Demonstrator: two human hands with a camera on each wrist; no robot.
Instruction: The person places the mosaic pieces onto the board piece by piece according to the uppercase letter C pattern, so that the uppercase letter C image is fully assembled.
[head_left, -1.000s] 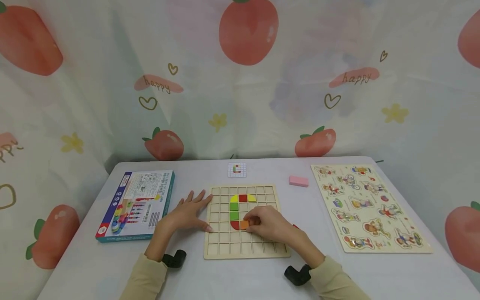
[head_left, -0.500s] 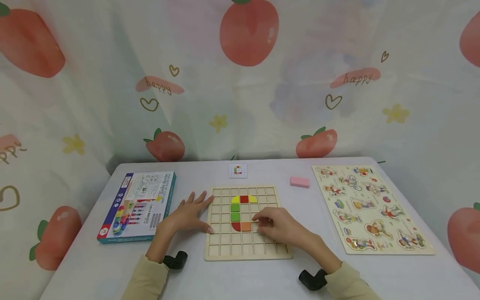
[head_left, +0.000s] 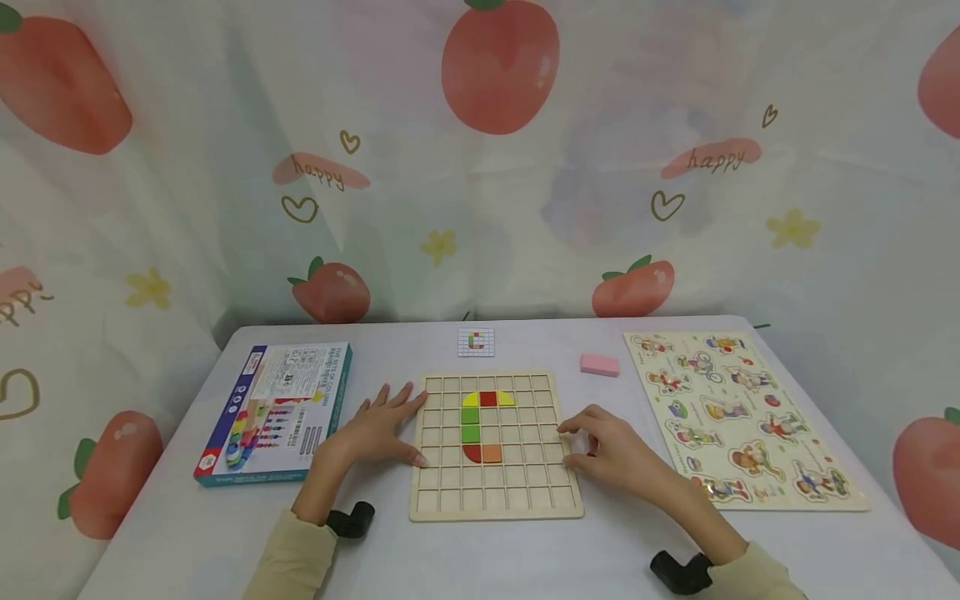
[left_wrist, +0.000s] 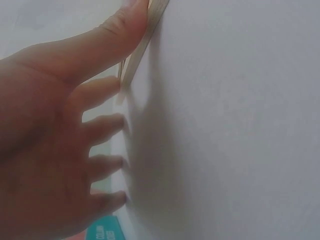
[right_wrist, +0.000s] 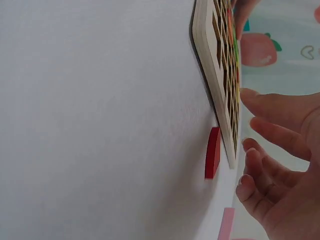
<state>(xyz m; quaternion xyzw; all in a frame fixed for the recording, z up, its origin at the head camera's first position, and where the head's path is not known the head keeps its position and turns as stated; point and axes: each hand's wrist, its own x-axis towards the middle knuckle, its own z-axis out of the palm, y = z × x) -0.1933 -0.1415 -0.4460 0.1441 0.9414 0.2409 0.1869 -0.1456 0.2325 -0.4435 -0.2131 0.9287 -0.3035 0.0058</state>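
Observation:
A wooden grid board (head_left: 525,501) lies flat on the table. In its cells sit a yellow rounded tile (head_left: 470,400), a red square tile (head_left: 488,399), another yellow rounded one, two green tiles (head_left: 470,433), a red rounded tile (head_left: 472,453) and an orange square tile (head_left: 491,453). My left hand (head_left: 373,435) rests spread at the board's left edge, thumb and index finger touching it. Over the right edge hovers my right hand (head_left: 618,450), fingers loosely bent, holding nothing. Below it, a red block (right_wrist: 212,153) lies beside the board in the right wrist view; the hand hides it from the head view.
Behind the board lies a small pattern card (head_left: 476,342) with a coloured C shape. A pink block (head_left: 599,365) is at the back right. A picture puzzle board (head_left: 720,406) lies at the right, a flat toy box (head_left: 292,400) at the left.
My right hand has let go of the orange tile, which stays in its cell beside the red rounded tile. That hand has moved right to the board's edge. The left hand stays put.

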